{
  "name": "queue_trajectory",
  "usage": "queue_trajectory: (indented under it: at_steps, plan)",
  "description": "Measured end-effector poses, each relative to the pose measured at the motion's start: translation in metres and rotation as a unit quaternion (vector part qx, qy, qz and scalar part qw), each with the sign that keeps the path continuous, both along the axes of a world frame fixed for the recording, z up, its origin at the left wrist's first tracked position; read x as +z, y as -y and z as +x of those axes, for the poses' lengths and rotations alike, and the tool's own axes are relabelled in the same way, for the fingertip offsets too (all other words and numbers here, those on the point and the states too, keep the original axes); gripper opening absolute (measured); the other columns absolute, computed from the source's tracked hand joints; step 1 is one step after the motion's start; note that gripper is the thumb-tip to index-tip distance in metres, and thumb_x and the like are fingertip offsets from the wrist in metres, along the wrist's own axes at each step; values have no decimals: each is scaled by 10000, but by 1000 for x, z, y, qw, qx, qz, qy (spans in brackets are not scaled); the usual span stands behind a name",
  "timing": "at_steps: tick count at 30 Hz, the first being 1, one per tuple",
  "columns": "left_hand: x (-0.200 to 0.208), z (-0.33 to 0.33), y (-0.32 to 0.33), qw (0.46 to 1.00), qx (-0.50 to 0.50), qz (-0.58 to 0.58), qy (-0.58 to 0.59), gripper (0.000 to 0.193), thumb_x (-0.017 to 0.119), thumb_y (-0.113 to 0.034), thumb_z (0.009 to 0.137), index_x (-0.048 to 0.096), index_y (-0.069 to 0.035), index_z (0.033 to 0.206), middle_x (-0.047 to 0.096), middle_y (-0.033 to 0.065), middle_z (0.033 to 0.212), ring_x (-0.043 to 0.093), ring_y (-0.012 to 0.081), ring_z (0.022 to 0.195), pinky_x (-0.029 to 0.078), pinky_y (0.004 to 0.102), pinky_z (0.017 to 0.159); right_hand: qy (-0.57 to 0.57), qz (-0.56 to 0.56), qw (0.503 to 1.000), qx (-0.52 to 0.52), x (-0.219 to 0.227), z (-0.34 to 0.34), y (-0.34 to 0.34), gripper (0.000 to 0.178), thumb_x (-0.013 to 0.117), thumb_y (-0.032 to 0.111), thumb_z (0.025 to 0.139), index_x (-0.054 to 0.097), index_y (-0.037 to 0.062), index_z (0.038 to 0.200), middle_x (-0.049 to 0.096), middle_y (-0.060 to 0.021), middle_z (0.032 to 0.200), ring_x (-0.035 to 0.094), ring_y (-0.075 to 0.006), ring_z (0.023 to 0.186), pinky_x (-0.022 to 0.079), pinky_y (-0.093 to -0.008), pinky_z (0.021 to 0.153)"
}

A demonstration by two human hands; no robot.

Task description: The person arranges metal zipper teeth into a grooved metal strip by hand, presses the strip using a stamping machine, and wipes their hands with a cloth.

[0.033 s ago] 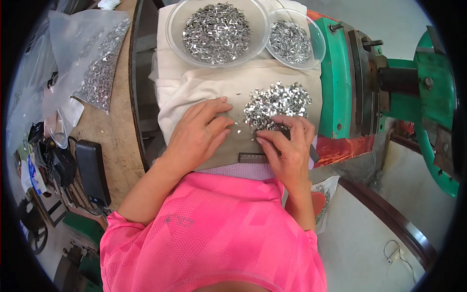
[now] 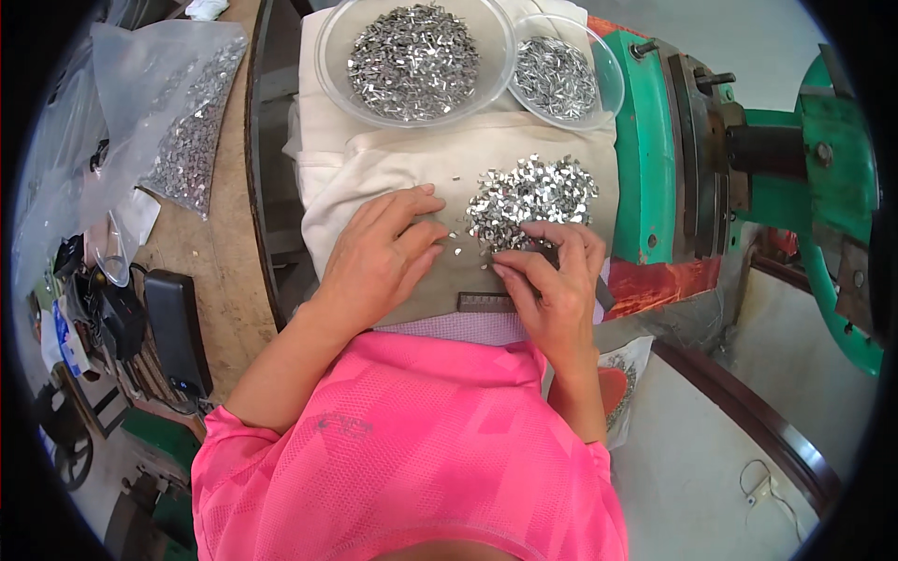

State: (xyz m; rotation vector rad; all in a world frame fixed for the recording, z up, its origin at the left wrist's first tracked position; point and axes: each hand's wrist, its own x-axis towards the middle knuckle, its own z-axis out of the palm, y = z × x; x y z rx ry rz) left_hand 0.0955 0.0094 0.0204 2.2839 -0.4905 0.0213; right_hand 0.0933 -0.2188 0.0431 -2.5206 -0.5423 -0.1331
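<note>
A heap of small shiny metal pieces [image 2: 538, 192] lies on the beige cloth [image 2: 393, 150] before me. At the heap's near edge is my right hand [image 2: 558, 271], its thumb and index fingertips brought together; whatever is between them is too small to make out. The other fingers of that hand touch the heap's edge. My left hand [image 2: 383, 248] rests on the cloth left of the heap, fingers bent but apart, with nothing seen in it. A few loose metal pieces [image 2: 456, 251] lie between the two hands.
Beyond the heap stand a large clear tub [image 2: 324, 70] and a smaller one [image 2: 613, 98], both holding metal pieces. A dark ruler [image 2: 485, 302] lies near my body. On the left, a wooden table [image 2: 224, 243] bears a plastic bag [image 2: 131, 70] of pieces. Green machinery [image 2: 645, 159] stands right.
</note>
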Motion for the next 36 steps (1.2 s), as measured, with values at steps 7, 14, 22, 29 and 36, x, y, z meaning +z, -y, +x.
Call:
queue_trajectory:
  at_steps: [7, 14, 22, 29, 36]
  plan:
    - [-3, 2, 10, 998, 31, 24, 53, 196, 780, -22, 708, 672, -44, 870, 646, 99, 1165, 607, 330, 1150, 476, 428, 928, 1, 36, 999, -1, -7, -2, -5, 155, 799, 128, 749, 751, 129, 896, 619, -54, 1142, 493, -329, 1103, 383, -458, 954]
    - [2, -4, 9, 997, 47, 38, 52, 172, 763, -12, 714, 666, -37, 853, 665, 92, 1129, 614, 328, 1144, 480, 427, 936, 2, 41, 999, 21, -9, 4, -16, 144, 789, 161, 762, 740, 130, 893, 606, -41, 1156, 490, -326, 1122, 365, -468, 968]
    - [7, -4, 11, 997, 52, 45, 24, 168, 749, -12, 738, 676, -35, 887, 667, 95, 1121, 620, 325, 1138, 488, 425, 940, 31, -11, 999, 25, -10, 10, -29, 170, 823, 188, 711, 742, 159, 858, 630, -6, 1138, 511, -290, 1130, 333, -442, 975]
    - [9, -2, 15, 997, 53, 56, 30, 163, 768, -38, 738, 684, -41, 876, 652, 105, 1112, 618, 336, 1111, 486, 427, 917, 29, 34, 999, 28, -10, 1, -11, 155, 804, 179, 733, 719, 154, 859, 627, 10, 1123, 505, -265, 1124, 336, -442, 959]
    - [2, -2, 18, 994, 65, 60, 57, 165, 766, -92, 736, 673, -57, 868, 630, 81, 1095, 607, 295, 1059, 467, 408, 882, 2, 51, 997, 54, -12, -30, 10, 177, 819, 215, 707, 747, 199, 868, 645, 23, 1101, 512, -265, 1112, 342, -433, 958]
